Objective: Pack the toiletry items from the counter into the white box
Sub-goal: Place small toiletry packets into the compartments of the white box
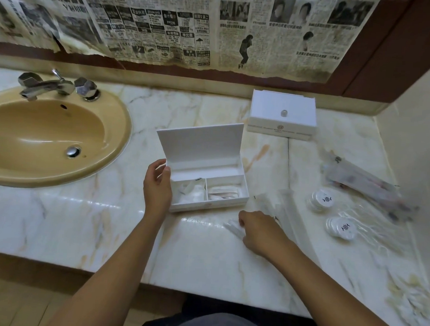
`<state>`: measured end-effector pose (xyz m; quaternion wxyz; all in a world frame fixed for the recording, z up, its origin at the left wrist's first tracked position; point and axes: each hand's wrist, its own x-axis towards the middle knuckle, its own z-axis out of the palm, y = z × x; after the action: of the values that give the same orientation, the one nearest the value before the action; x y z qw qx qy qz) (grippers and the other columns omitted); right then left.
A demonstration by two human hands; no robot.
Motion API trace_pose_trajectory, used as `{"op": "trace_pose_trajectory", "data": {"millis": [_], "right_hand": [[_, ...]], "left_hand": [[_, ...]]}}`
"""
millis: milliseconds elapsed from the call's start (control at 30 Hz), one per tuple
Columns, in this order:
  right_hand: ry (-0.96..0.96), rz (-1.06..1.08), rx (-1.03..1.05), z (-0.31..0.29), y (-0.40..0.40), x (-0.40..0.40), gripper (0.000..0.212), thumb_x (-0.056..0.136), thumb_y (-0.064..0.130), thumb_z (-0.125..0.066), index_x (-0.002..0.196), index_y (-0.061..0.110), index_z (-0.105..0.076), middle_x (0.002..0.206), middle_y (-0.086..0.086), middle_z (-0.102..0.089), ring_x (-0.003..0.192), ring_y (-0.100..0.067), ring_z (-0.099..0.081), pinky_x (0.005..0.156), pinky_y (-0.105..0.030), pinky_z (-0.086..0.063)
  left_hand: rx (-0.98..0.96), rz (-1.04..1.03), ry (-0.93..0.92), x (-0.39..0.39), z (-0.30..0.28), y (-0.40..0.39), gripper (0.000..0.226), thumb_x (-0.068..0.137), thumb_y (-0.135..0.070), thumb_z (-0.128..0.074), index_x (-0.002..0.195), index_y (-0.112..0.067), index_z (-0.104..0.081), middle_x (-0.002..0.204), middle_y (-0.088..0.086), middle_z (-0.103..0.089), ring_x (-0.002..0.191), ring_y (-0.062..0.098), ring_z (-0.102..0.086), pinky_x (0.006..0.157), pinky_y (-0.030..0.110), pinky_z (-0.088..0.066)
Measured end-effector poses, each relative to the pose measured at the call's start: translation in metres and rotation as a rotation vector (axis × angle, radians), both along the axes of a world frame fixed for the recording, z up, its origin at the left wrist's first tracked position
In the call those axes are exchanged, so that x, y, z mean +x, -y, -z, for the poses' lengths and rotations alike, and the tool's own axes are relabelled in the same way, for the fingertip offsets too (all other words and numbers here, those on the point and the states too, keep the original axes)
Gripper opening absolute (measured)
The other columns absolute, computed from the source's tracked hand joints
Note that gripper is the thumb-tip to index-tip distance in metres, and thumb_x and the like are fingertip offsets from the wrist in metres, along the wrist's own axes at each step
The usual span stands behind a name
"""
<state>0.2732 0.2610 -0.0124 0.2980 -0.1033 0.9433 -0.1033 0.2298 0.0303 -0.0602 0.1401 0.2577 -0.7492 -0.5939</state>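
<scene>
Marble counter | tan sink left | newspapered wall | left grip holds white box | right grip unclear

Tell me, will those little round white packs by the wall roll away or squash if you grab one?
Probably not roll: both round packs lie flat on the marble counter, label up. They look like small, light discs in clear wrapping, so the wrap may feel slippery and crinkle. Whether they squash, I cannot tell from here.
</scene>
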Motion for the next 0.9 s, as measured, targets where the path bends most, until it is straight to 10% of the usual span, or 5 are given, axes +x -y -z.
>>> {"op": "trace_pose_trajectory", "data": {"millis": [333, 900], "right_hand": [[-0.084, -0.026, -0.148, -0.02, 0.008, -0.01, 0.034, 0.085, -0.001, -0.049, 0.111, 0.017, -0.06, 0.114, 0.0, -0.055, 0.101, -0.022, -0.055, 0.075, -0.026, -0.041], [-0.39, -0.284, -0.182, -0.026, 0.05, -0.064, 0.024, 0.084, -0.004, -0.054, 0.1, 0.009, -0.067, 0.095, -0.002, -0.051, 0.083, -0.021, -0.052, 0.063, -0.034, -0.047]], "left_hand": [[0.018, 0.006, -0.002, 0.0, 0.0, 0.0, 0.024, 0.101, -0.019, -0.051, 0.123, -0.019, -0.059, 0.115, -0.002, -0.064, 0.093, -0.007, -0.058, 0.071, -0.001, -0.042], [0.054, 0.007, -0.009, -0.001, 0.002, 0.002, 0.022, 0.1, -0.02, -0.052, 0.12, -0.02, -0.059, 0.116, 0.0, -0.066, 0.104, 0.013, -0.063, 0.081, 0.017, -0.047]]}}
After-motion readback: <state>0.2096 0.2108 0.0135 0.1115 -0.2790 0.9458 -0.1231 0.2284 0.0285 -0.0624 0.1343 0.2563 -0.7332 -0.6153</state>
